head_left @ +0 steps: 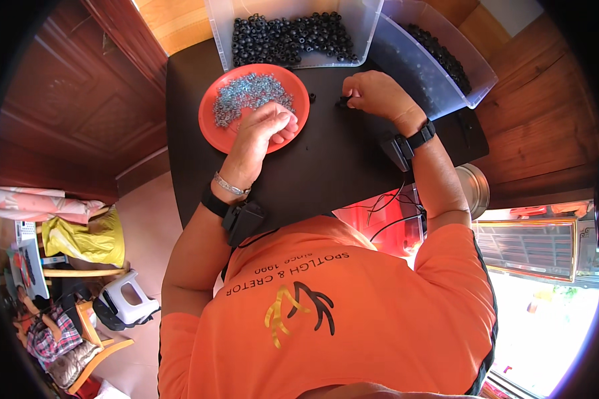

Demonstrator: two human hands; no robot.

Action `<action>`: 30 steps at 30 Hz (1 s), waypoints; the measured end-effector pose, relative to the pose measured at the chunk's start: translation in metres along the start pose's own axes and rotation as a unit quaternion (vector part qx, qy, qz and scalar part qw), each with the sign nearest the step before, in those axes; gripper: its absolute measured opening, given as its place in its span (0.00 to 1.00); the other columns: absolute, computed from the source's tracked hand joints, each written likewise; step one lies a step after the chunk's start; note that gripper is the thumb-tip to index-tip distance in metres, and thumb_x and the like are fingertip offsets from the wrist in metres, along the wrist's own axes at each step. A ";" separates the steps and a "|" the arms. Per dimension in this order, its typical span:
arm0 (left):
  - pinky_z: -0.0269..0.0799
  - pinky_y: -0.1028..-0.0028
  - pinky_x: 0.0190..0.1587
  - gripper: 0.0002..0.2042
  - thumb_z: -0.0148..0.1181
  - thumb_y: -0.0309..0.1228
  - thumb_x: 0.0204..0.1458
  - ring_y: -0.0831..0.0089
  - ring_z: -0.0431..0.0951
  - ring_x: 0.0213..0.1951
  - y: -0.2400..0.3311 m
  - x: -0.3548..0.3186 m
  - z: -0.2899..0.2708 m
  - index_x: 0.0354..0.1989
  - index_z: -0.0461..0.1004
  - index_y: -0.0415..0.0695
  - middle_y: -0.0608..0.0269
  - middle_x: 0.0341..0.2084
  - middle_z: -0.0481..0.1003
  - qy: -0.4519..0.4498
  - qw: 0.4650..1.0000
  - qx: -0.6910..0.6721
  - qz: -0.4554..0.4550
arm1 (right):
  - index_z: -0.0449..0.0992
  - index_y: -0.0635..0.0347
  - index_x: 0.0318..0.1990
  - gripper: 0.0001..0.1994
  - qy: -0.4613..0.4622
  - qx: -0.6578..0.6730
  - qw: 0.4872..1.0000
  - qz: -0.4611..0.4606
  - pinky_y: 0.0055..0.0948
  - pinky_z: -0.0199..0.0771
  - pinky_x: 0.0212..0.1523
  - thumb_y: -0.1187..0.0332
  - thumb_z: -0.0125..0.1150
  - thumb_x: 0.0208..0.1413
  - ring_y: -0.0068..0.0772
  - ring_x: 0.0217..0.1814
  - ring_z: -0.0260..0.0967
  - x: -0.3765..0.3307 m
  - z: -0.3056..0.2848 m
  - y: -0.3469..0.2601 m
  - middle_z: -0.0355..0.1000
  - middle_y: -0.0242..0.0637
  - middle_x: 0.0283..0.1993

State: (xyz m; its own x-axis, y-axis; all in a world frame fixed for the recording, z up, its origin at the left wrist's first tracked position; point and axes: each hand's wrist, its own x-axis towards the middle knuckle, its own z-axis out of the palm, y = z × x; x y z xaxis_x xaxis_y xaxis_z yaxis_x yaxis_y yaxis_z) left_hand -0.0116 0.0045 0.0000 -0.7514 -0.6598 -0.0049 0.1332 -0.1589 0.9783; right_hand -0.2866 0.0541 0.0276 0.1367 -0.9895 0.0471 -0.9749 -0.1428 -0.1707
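Note:
My left hand (265, 130) is closed, its fingers curled in over the near right part of an orange-red plate (209, 118). Whatever the curled fingers hold, if anything, is too small or hidden to make out. Small clear-bluish pieces (243, 93) lie heaped on the plate. To the right, my right hand (378, 95) is closed in a pinch on a small black piece (342, 102), low over the dark table (319, 166). Another small black round piece (312, 98) sits on the table between the plate and that hand.
A clear plastic bin (373, 33) of black, bead-like pieces (289, 38) stands behind the plate. At the back right is a second bin (476, 100) with more black pieces. Cables (396, 206) hang from my right wrist device. Far left are a white stool (128, 300) and a wooden chair (93, 366).

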 end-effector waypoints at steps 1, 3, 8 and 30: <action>0.65 0.80 0.39 0.10 0.46 0.34 0.58 0.79 0.71 0.33 0.000 0.000 0.000 0.33 0.70 0.41 0.66 0.31 0.73 0.001 1.000 0.000 0.000 | 0.74 0.60 0.33 0.09 0.000 0.000 1.000 -0.001 0.34 0.71 0.35 0.68 0.63 0.43 0.41 0.35 0.72 0.003 -0.002 -0.001 0.73 0.40 0.30; 0.65 0.80 0.39 0.10 0.46 0.34 0.57 0.79 0.72 0.33 0.001 0.000 0.001 0.33 0.70 0.41 0.66 0.31 0.73 -0.004 1.000 0.000 0.003 | 0.75 0.59 0.34 0.10 0.023 0.038 0.999 -0.008 0.35 0.71 0.35 0.67 0.63 0.44 0.41 0.35 0.72 0.011 -0.006 -0.004 0.73 0.39 0.31; 0.65 0.80 0.39 0.10 0.47 0.34 0.57 0.78 0.72 0.34 0.004 -0.003 0.001 0.33 0.71 0.41 0.66 0.31 0.73 0.003 1.000 0.001 -0.003 | 0.76 0.57 0.34 0.11 0.040 0.033 0.996 -0.079 0.36 0.70 0.35 0.63 0.63 0.43 0.43 0.34 0.72 0.041 0.008 -0.022 0.73 0.39 0.29; 0.62 0.83 0.38 0.04 0.52 0.27 0.56 0.85 0.67 0.33 -0.008 0.000 0.019 0.33 0.70 0.39 0.70 0.29 0.70 0.024 0.993 -0.011 0.113 | 0.74 0.59 0.44 0.12 0.090 0.498 0.855 -0.117 0.20 0.68 0.46 0.79 0.60 0.51 0.18 0.44 0.67 0.038 0.013 -0.047 0.71 0.27 0.42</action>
State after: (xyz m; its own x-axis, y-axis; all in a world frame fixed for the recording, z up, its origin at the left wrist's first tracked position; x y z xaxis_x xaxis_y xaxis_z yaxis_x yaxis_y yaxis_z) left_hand -0.0246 0.0202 -0.0034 -0.6689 -0.7147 0.2046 0.3101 -0.0181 0.9505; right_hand -0.2338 0.0233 0.0248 0.1905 -0.9244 0.3305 -0.2794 -0.3738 -0.8844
